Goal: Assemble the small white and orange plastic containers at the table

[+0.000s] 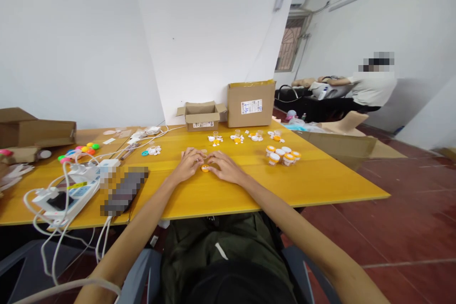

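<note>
We rest both hands on the yellow wooden table, the left hand and right hand curled close around a small round orange cap lying on the tabletop between our fingertips. The fingers touch or nearly touch it; we cannot tell whether either hand actually pinches it. A cluster of small orange-and-white lidded jars stands well to the right, and two brown cardboard boxes sit at the far edge.

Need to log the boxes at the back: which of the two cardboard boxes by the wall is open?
The smaller, lower box on the left: its top flaps stand spread open. The taller box to its right, bearing a white label, is closed.
</note>
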The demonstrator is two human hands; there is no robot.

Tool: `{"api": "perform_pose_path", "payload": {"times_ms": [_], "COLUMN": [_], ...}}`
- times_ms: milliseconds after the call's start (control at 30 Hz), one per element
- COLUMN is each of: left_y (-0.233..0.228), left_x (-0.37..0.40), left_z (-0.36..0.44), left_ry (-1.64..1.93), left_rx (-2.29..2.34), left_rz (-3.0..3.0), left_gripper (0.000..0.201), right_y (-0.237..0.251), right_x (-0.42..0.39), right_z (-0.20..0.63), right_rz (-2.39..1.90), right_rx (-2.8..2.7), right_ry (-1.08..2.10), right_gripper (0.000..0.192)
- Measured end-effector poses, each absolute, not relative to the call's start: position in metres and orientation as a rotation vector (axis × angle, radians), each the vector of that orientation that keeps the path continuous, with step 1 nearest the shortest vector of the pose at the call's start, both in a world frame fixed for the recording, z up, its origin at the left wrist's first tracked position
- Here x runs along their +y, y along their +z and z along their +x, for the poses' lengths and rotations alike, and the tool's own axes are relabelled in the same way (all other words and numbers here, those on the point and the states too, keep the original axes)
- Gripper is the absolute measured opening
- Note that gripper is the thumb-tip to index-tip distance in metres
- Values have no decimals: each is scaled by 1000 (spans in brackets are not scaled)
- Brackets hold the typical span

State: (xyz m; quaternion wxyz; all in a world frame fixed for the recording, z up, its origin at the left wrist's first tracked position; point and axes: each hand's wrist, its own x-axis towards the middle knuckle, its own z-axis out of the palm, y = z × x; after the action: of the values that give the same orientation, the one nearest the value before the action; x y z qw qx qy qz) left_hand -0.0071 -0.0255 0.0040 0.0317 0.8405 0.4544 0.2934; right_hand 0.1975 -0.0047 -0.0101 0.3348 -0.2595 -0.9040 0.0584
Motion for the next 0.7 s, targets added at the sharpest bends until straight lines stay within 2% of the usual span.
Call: {"api": "perform_pose_path", "payload": {"times_ms": [333, 700], "left_y": [5, 5], "left_x": [-28, -29], "left_z": [-4, -3], "left_ry": [895, 874], "left_rx": [1341, 1347], "left_rz": [2588, 2584], "left_gripper": [18, 17], "right_y": [-12, -12], "right_x": [-3, -4], "right_z": [197, 196], "right_rz": [-688, -689], "right_rx": [-2391, -2386], "right_ry": [185, 193], "right_gripper": [19, 17]}}
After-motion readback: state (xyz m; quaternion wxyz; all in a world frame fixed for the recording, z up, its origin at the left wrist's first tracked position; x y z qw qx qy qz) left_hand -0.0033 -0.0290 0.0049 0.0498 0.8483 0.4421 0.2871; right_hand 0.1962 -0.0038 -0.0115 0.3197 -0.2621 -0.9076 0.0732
